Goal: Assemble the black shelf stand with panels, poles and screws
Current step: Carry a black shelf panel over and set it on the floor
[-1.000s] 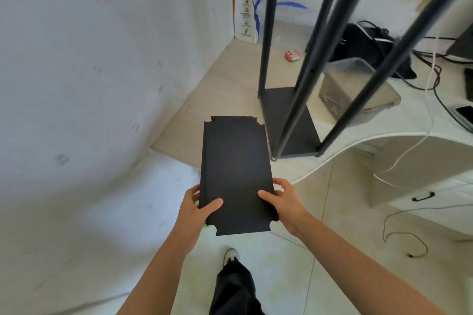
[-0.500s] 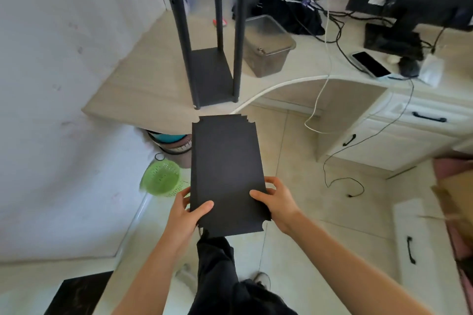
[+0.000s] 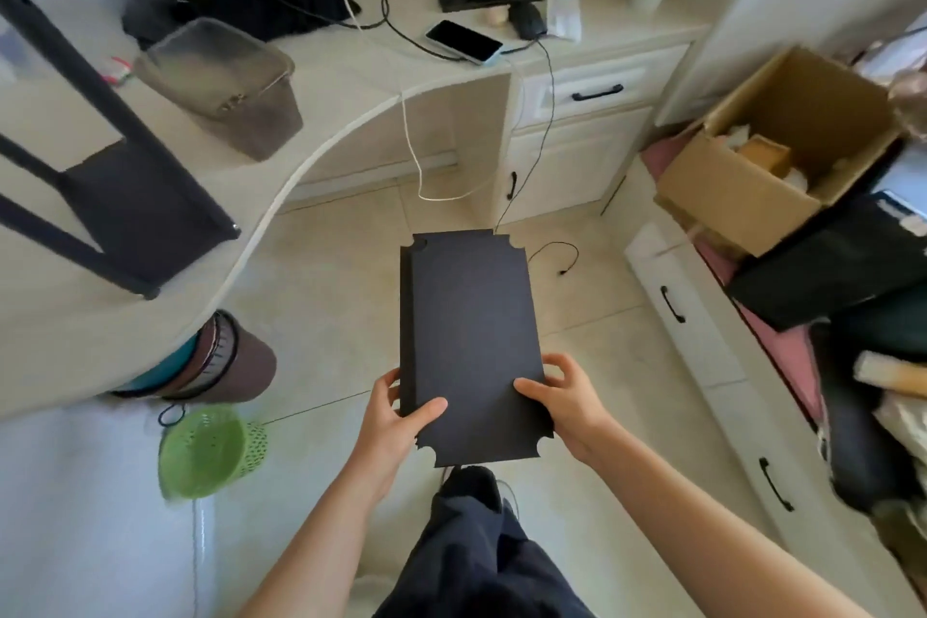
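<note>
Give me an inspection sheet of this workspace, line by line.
Surface: pale desk with a curved edge; tiled floor below.
Job's things: black panel held over the floor; partly built stand with poles on the desk.
Clutter: lidded plastic box, phone, green basket.
Grippers: left hand and right hand each have a grip on the panel's near end.
Cables: white cable hangs off the desk; black cable on the floor.
Surroundings: open cardboard box, drawers.

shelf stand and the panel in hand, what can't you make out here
- Shelf stand, head view: pole tops cut off by the left edge and blurred; screws not discernible.
- Black panel: underside faces away; left hand and right hand cover its near edges.
</note>
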